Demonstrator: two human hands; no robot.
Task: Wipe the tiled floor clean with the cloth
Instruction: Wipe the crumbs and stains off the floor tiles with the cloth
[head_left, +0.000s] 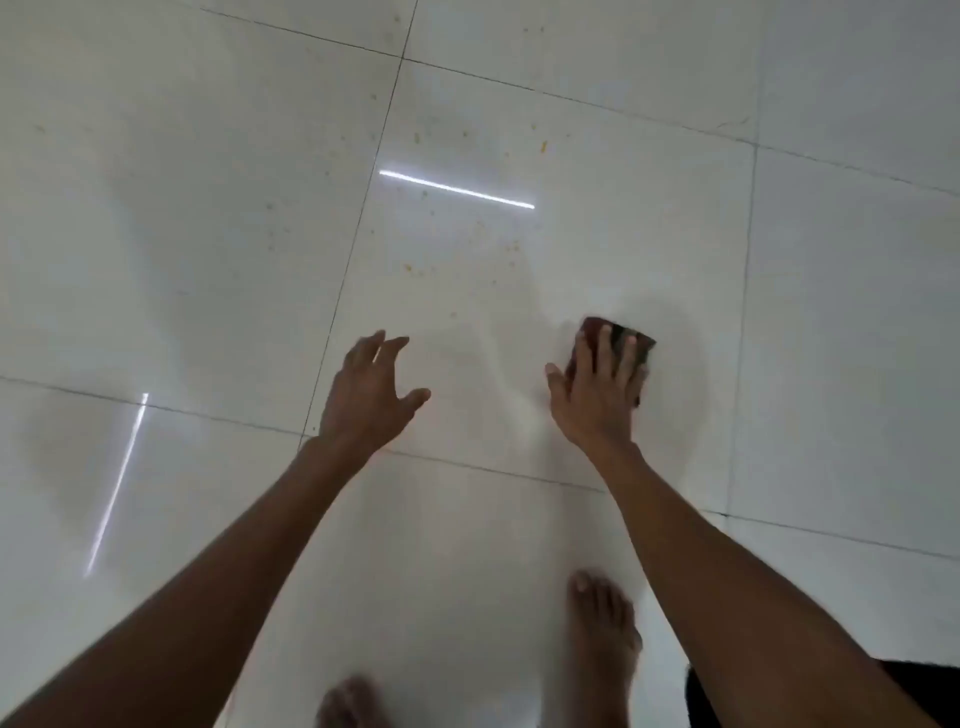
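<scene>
A glossy white tiled floor fills the view. Small orange-brown crumbs and specks are scattered over the middle tile, beyond my hands. A small dark red-brown cloth lies flat on that tile, right of centre. My right hand presses down on the cloth with fingers spread over it; much of the cloth is hidden under the palm. My left hand hovers over the floor to the left of the cloth, fingers apart, holding nothing.
My two bare feet stand on the tile nearest me, at the bottom of the view. Dark grout lines divide the tiles. Bright strip-light reflections show on the floor. Dark clothing sits at the bottom right.
</scene>
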